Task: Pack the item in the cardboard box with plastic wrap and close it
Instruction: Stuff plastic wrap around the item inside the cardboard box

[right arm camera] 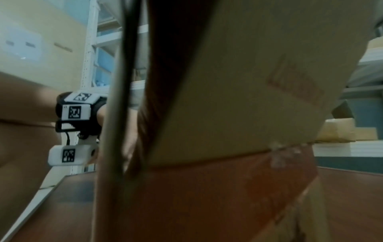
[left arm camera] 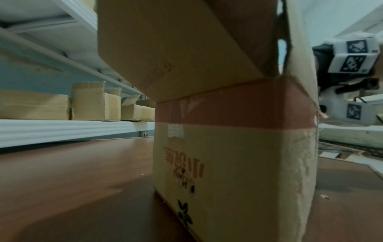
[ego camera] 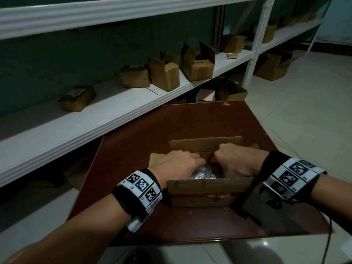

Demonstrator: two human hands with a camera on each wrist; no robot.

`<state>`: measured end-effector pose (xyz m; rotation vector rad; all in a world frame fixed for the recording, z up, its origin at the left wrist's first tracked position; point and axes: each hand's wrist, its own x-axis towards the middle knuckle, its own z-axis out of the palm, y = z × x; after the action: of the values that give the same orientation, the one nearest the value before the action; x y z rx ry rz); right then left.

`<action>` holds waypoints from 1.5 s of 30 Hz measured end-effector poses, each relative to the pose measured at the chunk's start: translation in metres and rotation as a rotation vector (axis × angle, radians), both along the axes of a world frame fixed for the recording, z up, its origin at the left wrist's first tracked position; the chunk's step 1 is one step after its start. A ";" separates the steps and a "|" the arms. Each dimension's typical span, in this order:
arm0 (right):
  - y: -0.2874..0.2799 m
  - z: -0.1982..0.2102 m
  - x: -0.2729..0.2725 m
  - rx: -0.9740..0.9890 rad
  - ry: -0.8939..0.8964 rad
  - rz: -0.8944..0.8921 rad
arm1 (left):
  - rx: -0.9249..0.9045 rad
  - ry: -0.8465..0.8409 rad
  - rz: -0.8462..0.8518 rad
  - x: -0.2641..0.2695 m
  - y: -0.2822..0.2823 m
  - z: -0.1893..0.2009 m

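An open cardboard box (ego camera: pixel 209 195) with a red tape band stands on the brown table (ego camera: pixel 190 121). Its far flap (ego camera: pixel 205 144) stands up and its near flap (ego camera: pixel 209 184) leans toward me. A shiny plastic-wrapped item (ego camera: pixel 206 172) lies inside. My left hand (ego camera: pixel 182 161) reaches in over the left side flap, and my right hand (ego camera: pixel 234 159) reaches in from the right. The curled fingers of both hands meet over the item, with the fingertips hidden in the box. The wrist views show only the box's outer walls (left arm camera: pixel 228 155) (right arm camera: pixel 228 188) and splayed side flaps.
A long white shelf (ego camera: pixel 95 121) runs along the table's left and far side, holding several small cardboard boxes (ego camera: pixel 165 73). More boxes sit below it and on the tiled floor (ego camera: pixel 304 111) to the right. A black cable (ego camera: pixel 329 235) hangs from my right wrist.
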<state>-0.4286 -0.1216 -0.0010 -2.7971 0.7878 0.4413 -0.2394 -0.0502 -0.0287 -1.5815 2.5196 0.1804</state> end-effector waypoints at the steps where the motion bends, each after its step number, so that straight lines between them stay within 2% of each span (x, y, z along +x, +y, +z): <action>1: 0.001 0.000 0.000 -0.003 0.004 -0.005 | 0.002 0.000 0.006 0.000 0.001 0.000; 5: 0.000 -0.001 -0.004 0.024 -0.022 -0.016 | 0.001 0.019 0.013 -0.002 0.005 0.007; 10: 0.001 0.005 -0.004 0.027 -0.026 0.002 | 0.100 0.119 0.072 0.000 0.007 0.020; 13: 0.004 0.005 -0.003 0.002 -0.015 -0.016 | 0.096 0.164 0.110 0.003 0.012 0.039; 16: 0.004 0.004 -0.005 -0.019 -0.039 -0.024 | 0.063 0.084 0.131 0.005 0.014 0.056; 20: 0.005 0.005 -0.009 0.000 -0.045 -0.026 | 0.060 0.005 0.139 0.004 0.018 0.054; 26: 0.007 0.006 -0.011 -0.038 -0.044 -0.017 | 0.125 0.034 0.149 0.005 0.022 0.053; 31: 0.007 0.002 -0.011 -0.104 -0.008 0.013 | 0.006 -0.152 0.040 -0.009 0.018 0.049; 39: 0.009 0.002 -0.012 -0.148 -0.009 0.047 | 0.004 -0.347 -0.060 -0.027 0.001 0.038; 45: 0.013 0.007 -0.015 -0.110 -0.039 0.047 | -0.042 -0.277 -0.050 -0.017 0.009 0.023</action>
<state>-0.4432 -0.1088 0.0060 -2.9218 0.7617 0.3604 -0.2561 -0.0416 -0.0058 -1.4432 2.3586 -0.0923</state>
